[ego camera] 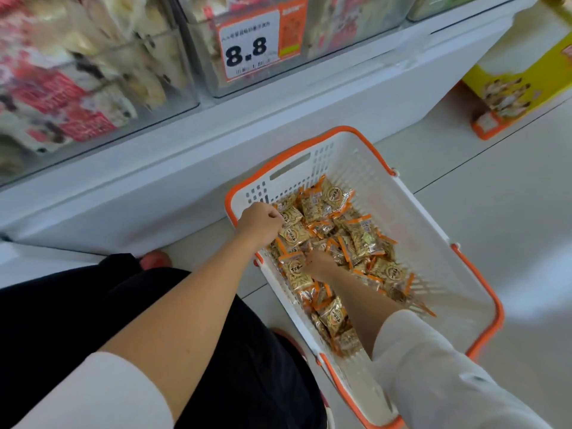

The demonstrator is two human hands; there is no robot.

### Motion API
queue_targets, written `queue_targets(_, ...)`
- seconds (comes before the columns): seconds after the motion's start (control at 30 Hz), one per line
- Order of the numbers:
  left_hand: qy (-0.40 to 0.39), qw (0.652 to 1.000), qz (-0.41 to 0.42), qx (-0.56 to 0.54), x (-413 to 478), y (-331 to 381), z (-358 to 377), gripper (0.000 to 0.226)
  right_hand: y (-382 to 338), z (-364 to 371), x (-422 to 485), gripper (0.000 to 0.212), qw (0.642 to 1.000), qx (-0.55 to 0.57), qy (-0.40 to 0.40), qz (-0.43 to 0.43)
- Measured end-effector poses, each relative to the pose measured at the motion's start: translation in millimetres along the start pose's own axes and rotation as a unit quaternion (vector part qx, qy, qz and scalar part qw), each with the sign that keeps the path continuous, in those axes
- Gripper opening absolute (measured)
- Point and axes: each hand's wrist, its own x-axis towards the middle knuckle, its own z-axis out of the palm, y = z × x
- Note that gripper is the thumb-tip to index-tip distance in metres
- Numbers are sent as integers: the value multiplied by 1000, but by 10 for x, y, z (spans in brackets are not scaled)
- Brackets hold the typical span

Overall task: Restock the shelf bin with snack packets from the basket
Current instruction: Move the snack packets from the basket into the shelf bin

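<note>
A white basket with an orange rim stands on the floor below the shelf. It holds several small tan and orange snack packets. My left hand is over the basket's near-left corner with fingers curled on a packet at the pile's edge. My right hand reaches down into the middle of the pile, its fingers buried among the packets. A clear shelf bin with an 8.8 price tag sits on the shelf above.
Another clear bin of pink and white packets fills the shelf's left. The white shelf base runs across the view. A yellow box stands at the far right on the tiled floor.
</note>
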Motion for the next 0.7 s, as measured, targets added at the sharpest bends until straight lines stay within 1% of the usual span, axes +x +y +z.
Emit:
queue_targets(0.1,6,1000,11,3,-34,9,-13,28,-36,35,-18,33,1000,17,2,-6)
queue_targets(0.17,13,1000,17,-3,-45,-2,-33,29,-56,67,15,29,999,33,-2,-1)
queue_targets(0.23,19,1000,16,-2,-65,-23,-74,29,-82,91,14,23,997,81,-1,-6)
queue_targets(0.3,19,1000,7,2,-84,-50,-123,29,-73,74,-12,27,991,136,9,-9)
queue_targets(0.37,20,1000,-3,-18,-108,-54,-171,28,-60,-48,-79,14,988,151,20,-13)
queue_targets(0.4,24,999,-6,-35,-124,-40,-197,27,-56,-152,-123,18,985,173,24,-17)
queue_targets(0.47,34,998,-13,-60,-169,2,-253,23,-99,-454,-280,27,973,222,20,-52)
queue_targets(0.53,39,998,-4,-57,-228,78,-330,21,-178,-813,-527,21,944,314,-8,-99)
queue_targets(0.6,48,997,12,-55,-301,195,-457,23,-312,-1205,-820,17,896,416,-52,-149)
queue_targets(0.63,50,997,19,-56,-335,263,-540,24,-399,-1402,-980,16,874,451,-67,-170)
queue_targets(0.7,58,996,28,-64,-417,426,-731,31,-584,-1756,-1275,15,844,485,-85,-212)
